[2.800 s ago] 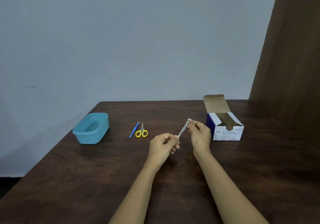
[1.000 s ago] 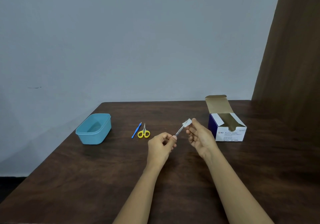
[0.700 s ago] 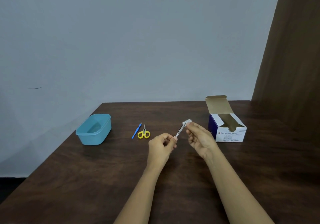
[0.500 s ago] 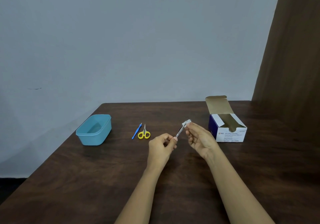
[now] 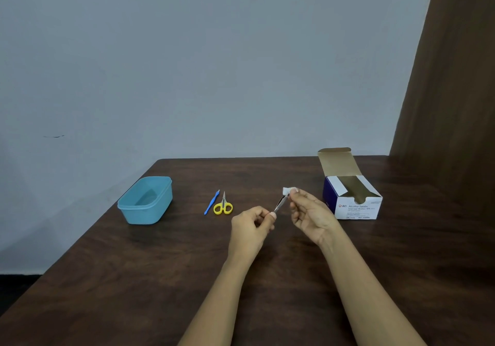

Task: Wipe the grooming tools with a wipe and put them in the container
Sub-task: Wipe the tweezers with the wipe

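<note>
Left hand (image 5: 251,225) pinches the tweezers (image 5: 280,204) by one end; right hand (image 5: 310,214) fingers clamp the wipe (image 5: 287,190) round the tip, best slid down firmly.

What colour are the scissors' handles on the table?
Yellow. The scissors have yellow loop handles and bare metal blades, shown in the head view.

On the table (image 5: 160,278) I log, left to right: container (image 5: 144,215) by the left edge, stick tool (image 5: 211,202) with scissors (image 5: 223,206) just right of it, box (image 5: 356,207) at the right. Between scissors and box, above the table, tweezers (image 5: 279,205): left hand (image 5: 250,226) at their near end, right hand (image 5: 310,213) and wipe (image 5: 286,190) at their far end.
</note>
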